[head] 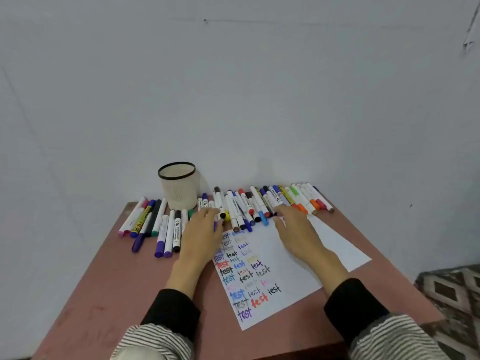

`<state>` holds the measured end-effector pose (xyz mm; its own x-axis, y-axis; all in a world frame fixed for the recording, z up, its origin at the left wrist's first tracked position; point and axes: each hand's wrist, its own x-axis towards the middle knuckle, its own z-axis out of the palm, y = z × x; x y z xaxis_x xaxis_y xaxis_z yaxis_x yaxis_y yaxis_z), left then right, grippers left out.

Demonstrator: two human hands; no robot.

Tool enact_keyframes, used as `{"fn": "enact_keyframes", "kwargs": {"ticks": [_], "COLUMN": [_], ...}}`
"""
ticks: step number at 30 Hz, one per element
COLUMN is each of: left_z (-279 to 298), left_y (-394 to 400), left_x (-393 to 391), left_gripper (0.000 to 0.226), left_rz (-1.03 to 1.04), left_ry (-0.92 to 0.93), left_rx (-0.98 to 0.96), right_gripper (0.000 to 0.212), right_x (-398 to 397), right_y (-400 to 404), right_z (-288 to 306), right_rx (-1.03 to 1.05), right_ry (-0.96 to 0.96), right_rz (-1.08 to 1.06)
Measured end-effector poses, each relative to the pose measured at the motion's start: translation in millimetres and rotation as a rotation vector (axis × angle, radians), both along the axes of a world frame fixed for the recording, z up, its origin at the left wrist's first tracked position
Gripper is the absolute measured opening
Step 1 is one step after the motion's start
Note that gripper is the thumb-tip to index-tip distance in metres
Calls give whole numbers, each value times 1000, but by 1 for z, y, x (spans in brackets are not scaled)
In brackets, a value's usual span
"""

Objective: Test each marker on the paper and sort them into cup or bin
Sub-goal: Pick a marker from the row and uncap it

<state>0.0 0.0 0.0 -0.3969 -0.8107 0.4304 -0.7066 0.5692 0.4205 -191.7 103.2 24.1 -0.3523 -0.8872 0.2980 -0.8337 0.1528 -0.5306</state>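
1. head view: both hands reach over the paper [272, 268] toward the row of markers [244, 206] along the back of the table [109, 276]. left hand [201, 231] lies flat with fingers fairly straight, fingertips at the markers near the cup [179, 187]; it seems to hold nothing, though a blue-purple marker tip shows at its edge. right hand [294, 229] is spread and relaxed, fingertips touching marker ends, gripping none.
2. more markers lie left of the cup. no bin is in view.
3. handling, as a judgement: markers look light, stiff and smooth, apt to roll; pinch one mid-barrel, clear of its neighbours.
4. writing: the paper bears the word "test" many times in black, blue, red, purple and fainter colours. barrel labels are too small to read.
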Motion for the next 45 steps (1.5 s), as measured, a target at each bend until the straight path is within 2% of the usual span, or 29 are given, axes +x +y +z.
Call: {"fn": "enact_keyframes", "kwargs": {"ticks": [2, 5, 8, 11, 17, 21, 25, 29, 31, 34, 36, 39, 41, 45], "left_z": [-1, -4, -4, -5, -5, -7, -6, -8, -7, -4, -4, -7, -8, -6], "left_y": [-5, -8, -11, -11, -12, -13, -13, -12, -10, -6, -6, -9, -7, 0], "left_x": [0, -1, 1, 3, 7, 6, 3, 1, -1, -4, -4, -4, -5, -11], "left_gripper": [36, 36, 35, 35, 35, 34, 34, 46, 56, 63, 56, 28, 16, 16], "left_rz": [-22, -16, 16, 21, 44, 40, 22, 26, -14, -56, 8, 63, 14, -176], "left_ry": [35, -17, -8, -13, -22, -22, -7, 31, 79, 88, 30, -36, -67, -96], "left_rx": [32, 7, -15, -19, -5, -10, -31, -21, -28, -42, -127, -258, -279, -192], "right_gripper": [22, 20, 32, 43, 33, 35, 34, 16, 16, 16, 17, 20, 19, 18], "right_x": [1, 7, 14, 19, 31, 31, 28, 26, 25, 20, 16, 14, 13, 11], "right_y": [-20, -50, -66, -80, -93, -93, -85, -62, -49, -41, -36, -35, -37, -38], "right_z": [-4, -10, -13, -19, -26, -26, -19, -13, -13, -14, -12, -10, -9, -7], "right_rx": [-41, -37, -44, 37, 7, -62, -204, -504, -502, -376, -322, -291, -303, -357], "right_ry": [-19, 44, 152, 212, 245, 180, -10, -418, -594, -788, -855, -972, -1102, -1306], "right_rz": [-8, -32, -98, -165, -255, -262, -307, -200, -104, 15, 65, 110, 127, 105]}}
